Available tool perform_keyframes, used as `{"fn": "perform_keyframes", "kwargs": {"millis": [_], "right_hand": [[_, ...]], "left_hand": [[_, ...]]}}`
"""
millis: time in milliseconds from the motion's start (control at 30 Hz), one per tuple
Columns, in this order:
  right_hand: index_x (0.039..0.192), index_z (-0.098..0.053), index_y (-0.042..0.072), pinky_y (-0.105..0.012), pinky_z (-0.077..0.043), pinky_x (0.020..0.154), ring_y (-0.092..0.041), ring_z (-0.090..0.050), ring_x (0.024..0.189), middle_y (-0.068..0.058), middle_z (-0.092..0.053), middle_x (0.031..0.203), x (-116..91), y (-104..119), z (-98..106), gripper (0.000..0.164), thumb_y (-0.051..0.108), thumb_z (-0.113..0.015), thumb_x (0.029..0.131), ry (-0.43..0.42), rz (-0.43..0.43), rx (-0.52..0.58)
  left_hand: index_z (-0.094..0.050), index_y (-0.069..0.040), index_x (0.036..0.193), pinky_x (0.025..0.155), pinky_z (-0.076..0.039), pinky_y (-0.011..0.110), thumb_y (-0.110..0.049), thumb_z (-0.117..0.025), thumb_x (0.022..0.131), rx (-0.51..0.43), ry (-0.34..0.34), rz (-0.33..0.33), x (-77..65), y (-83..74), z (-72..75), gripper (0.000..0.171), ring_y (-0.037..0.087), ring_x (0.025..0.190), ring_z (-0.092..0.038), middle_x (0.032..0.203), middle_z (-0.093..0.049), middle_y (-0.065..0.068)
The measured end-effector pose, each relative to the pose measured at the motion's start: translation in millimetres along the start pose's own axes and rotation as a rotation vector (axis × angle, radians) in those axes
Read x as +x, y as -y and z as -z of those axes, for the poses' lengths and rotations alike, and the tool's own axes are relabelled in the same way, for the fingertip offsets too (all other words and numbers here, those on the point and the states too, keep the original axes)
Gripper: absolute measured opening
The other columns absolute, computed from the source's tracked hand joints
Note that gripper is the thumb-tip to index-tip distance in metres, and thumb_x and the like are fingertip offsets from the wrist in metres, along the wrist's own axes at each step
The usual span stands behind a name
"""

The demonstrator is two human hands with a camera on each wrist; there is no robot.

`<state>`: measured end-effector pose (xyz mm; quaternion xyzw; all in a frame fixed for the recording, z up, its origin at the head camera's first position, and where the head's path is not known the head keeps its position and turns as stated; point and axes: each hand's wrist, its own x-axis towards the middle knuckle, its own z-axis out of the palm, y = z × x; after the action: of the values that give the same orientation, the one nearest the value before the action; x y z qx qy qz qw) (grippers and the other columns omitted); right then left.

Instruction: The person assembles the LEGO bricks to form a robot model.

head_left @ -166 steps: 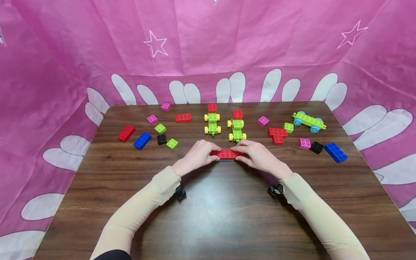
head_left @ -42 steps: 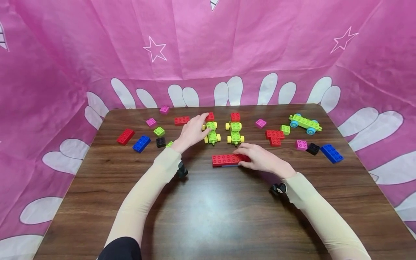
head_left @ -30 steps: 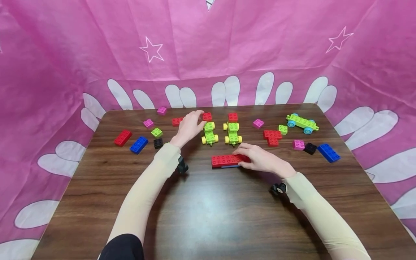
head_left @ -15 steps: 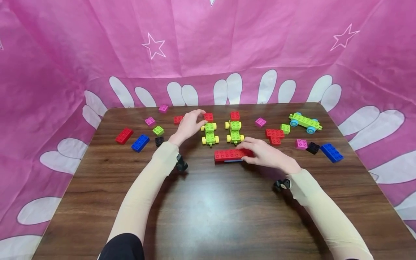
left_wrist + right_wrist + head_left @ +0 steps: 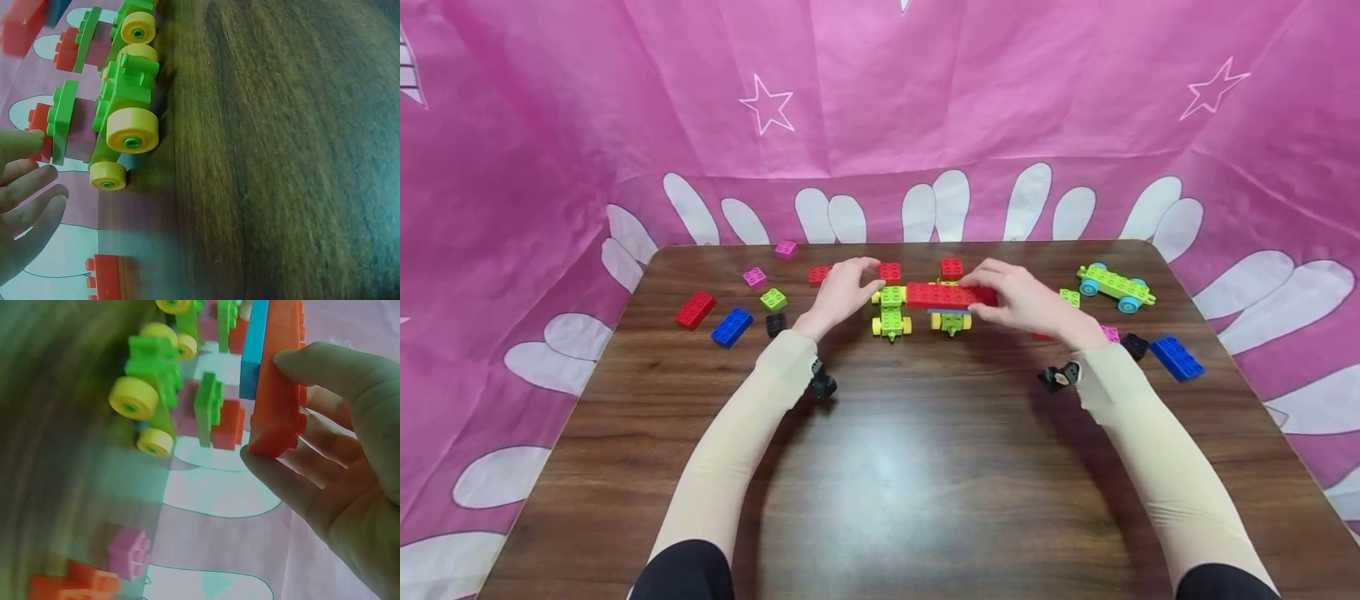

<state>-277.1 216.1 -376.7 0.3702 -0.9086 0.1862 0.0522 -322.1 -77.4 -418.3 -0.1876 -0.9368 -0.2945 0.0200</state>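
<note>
My right hand (image 5: pixel 1018 302) grips the right end of a long red building-brick bar (image 5: pixel 938 295), thumb and fingers on opposite sides. A blue brick (image 5: pixel 252 359) is joined under the bar. The bar is raised and overlaps the right-hand green wheeled stack (image 5: pixel 953 322) in the head view. My left hand (image 5: pixel 842 292) is beside the left-hand green stack (image 5: pixel 891 322) with yellow wheels. Its fingers are loosely extended, and the thumb (image 5: pixel 22 144) overlaps the red brick (image 5: pixel 41 128) topping that stack. Pink bricks (image 5: pixel 81 139) show between the stack's green parts in the left wrist view.
Red (image 5: pixel 696 309), blue (image 5: pixel 732 327), black (image 5: pixel 776 324), green (image 5: pixel 772 299) and pink bricks lie left. A green car base (image 5: pixel 1116 285) with blue wheels, a blue brick (image 5: pixel 1177 357) and a black brick (image 5: pixel 1135 346) lie right. Pink printed cloth (image 5: pixel 880 100) hangs behind the table.
Both hands earlier held the red bar on the table; my left hand then moved to the left stack. My right hand has since lifted the bar and carried it forward over the stacks.
</note>
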Motion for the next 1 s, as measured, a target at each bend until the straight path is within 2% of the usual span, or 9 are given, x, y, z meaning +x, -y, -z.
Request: {"fn": "perform_keyframes", "kwargs": {"millis": [333, 500, 667, 800, 1000], "right_hand": [[0.115, -0.063, 0.006, -0.033, -0.047, 0.076, -0.016, -0.053, 0.085, -0.007, -0.060, 0.103, 33, -16, 11, 0.035, 0.018, -0.070, 0.083, 0.010, -0.023, -0.041], [0.115, -0.063, 0.007, -0.034, -0.046, 0.076, -0.017, -0.052, 0.086, -0.007, -0.059, 0.100, 43, -17, 11, 0.034, 0.018, -0.069, 0.083, 0.037, -0.048, -0.051], [0.113, -0.064, 0.006, -0.035, -0.047, 0.078, -0.019, -0.054, 0.089, -0.008, -0.060, 0.104, 53, -17, 8, 0.032, 0.017, -0.067, 0.083, 0.034, -0.018, -0.044], [0.112, -0.064, 0.005, -0.037, -0.047, 0.080, -0.020, -0.056, 0.090, -0.009, -0.061, 0.103, 60, -17, 7, 0.031, 0.016, -0.066, 0.084, 0.027, 0.015, -0.058], [0.112, -0.064, 0.004, -0.040, -0.046, 0.083, -0.023, -0.056, 0.092, -0.010, -0.061, 0.102, 69, -18, 3, 0.032, 0.015, -0.066, 0.083, 0.040, 0.020, -0.062]], "left_hand": [[-0.057, -0.010, 0.126, 0.098, -0.046, 0.037, -0.028, -0.061, 0.090, -0.006, -0.019, -0.007, -1.0, -2.7, 0.1, 0.040, 0.020, 0.114, -0.059, 0.121, -0.065, 0.006], [-0.057, -0.010, 0.125, 0.095, -0.048, 0.039, -0.027, -0.062, 0.090, 0.000, -0.031, -0.014, -1.9, -2.4, -1.8, 0.040, 0.021, 0.112, -0.060, 0.120, -0.065, 0.006], [-0.052, -0.009, 0.130, 0.091, -0.050, 0.039, -0.024, -0.065, 0.088, 0.004, -0.056, -0.024, -2.0, -2.9, -1.5, 0.047, 0.021, 0.110, -0.060, 0.119, -0.064, 0.007], [-0.049, -0.010, 0.133, 0.088, -0.051, 0.038, -0.023, -0.067, 0.086, 0.025, -0.088, -0.047, -1.6, -4.2, 1.8, 0.052, 0.020, 0.108, -0.061, 0.118, -0.062, 0.007], [-0.051, -0.012, 0.133, 0.090, -0.051, 0.036, -0.023, -0.066, 0.087, 0.066, -0.103, -0.109, -3.0, -7.0, 5.3, 0.050, 0.019, 0.109, -0.059, 0.123, -0.060, 0.006]]}}
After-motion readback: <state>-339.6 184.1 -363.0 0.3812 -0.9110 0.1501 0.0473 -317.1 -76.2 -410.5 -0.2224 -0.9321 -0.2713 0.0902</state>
